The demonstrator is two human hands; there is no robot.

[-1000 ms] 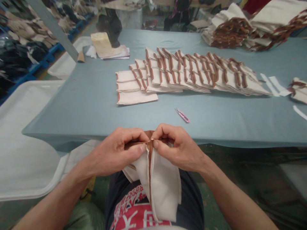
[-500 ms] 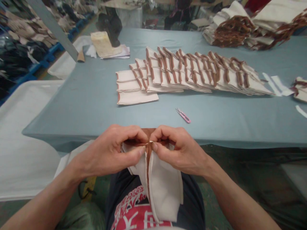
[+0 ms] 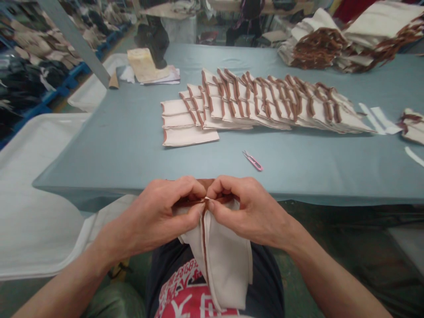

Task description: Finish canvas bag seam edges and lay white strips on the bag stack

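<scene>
Between my hands hangs a cream and brown sewn fabric piece (image 3: 228, 260), in front of my lap at the table's front edge. My left hand (image 3: 168, 212) pinches its upper edge between thumb and fingers. Close beside it, my right hand (image 3: 245, 207) pinches the same edge, the two thumb tips almost touching at the seam. A brown strip runs down the middle between the cream panels, and brown material shows behind my fingers. My fingers hide part of the edge they grip. Past my right hand, pink-handled thread snips (image 3: 253, 160) lie on the table.
Across the blue-covered table (image 3: 115, 145) lies an overlapping row of cream and brown sewn pieces (image 3: 245, 101). Bundled stacks (image 3: 318, 46) stand at the back right. White strips (image 3: 380, 120) lie at the right. A yellowish block (image 3: 145, 64) sits at the back left, white bins (image 3: 36, 190) beside the table.
Both hands keep their pinch on the fabric piece. My left hand's fingers have shifted slightly at the edge; the view has tilted a little.
</scene>
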